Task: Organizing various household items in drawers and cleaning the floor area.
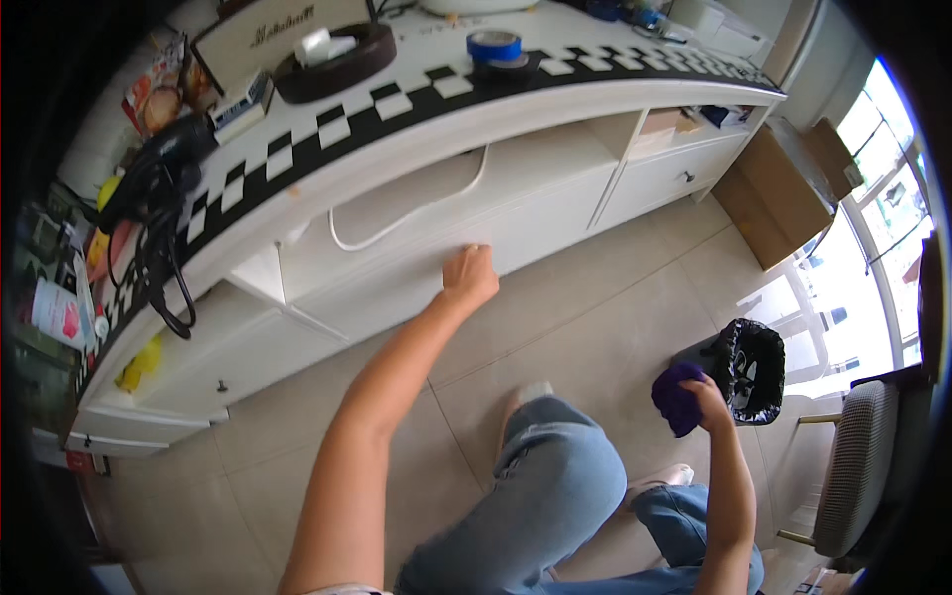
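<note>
My left hand [471, 277] is curled against the middle drawer front [416, 279] of a long white cabinet [550, 160]; its fingertips are hidden, so whether they hold a knob cannot be seen. My right hand [708, 401] is closed on a bunched dark purple cloth [675, 400], just left of a trash bin [773, 372] lined with a black bag. Above the middle drawer is an open shelf, where a white cable [401, 221] hangs in a loop. A side drawer to the right bears a dark knob [689, 177].
A checkered runner [393, 102] covers the cabinet top, holding blue tape [494, 46], a dark ring-shaped object [335, 67] and a black hair dryer [160, 160] with its cord hanging over the edge. An open cardboard box [777, 193] and an upholstered chair [855, 468] stand at the right.
</note>
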Action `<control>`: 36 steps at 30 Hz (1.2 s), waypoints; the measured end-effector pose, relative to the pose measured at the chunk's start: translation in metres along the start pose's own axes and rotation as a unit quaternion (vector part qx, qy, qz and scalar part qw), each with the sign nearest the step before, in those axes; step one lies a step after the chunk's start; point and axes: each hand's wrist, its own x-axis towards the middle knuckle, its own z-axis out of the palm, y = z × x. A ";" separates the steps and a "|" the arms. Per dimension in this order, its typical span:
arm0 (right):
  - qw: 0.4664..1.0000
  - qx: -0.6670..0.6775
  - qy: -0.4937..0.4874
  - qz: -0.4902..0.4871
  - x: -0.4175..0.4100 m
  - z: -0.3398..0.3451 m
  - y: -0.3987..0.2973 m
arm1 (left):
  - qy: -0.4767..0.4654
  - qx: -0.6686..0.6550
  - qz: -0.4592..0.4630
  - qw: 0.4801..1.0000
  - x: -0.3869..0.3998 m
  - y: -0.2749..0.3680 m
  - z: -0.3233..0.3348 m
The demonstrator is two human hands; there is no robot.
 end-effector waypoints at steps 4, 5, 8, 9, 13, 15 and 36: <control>1.000 -0.025 0.003 0.016 -0.049 -0.039 -0.039 | -0.007 0.010 0.017 1.000 -0.014 -0.005 0.009; 0.998 0.020 0.015 -0.055 -0.062 -0.069 -0.044 | -0.004 -0.033 -0.025 0.999 -0.016 0.001 0.007; 0.957 0.241 0.082 -0.143 -0.102 -0.139 -0.057 | -0.033 -0.057 -0.036 0.997 -0.026 0.008 -0.005; 0.917 0.334 0.093 -0.195 -0.111 -0.145 -0.065 | -0.031 -0.056 -0.034 0.997 -0.032 0.009 -0.007; 0.881 -0.410 0.234 -0.027 -0.094 -0.272 -0.005 | -0.054 -0.080 -0.003 0.995 -0.061 0.041 0.010; 0.960 -0.025 0.249 -0.122 -0.100 -0.235 -0.015 | -0.057 -0.089 0.010 0.994 -0.084 0.036 0.015; 0.970 -0.205 -0.106 0.069 -0.122 -0.063 -0.007 | 0.077 -0.231 0.128 0.961 -0.219 0.020 -0.068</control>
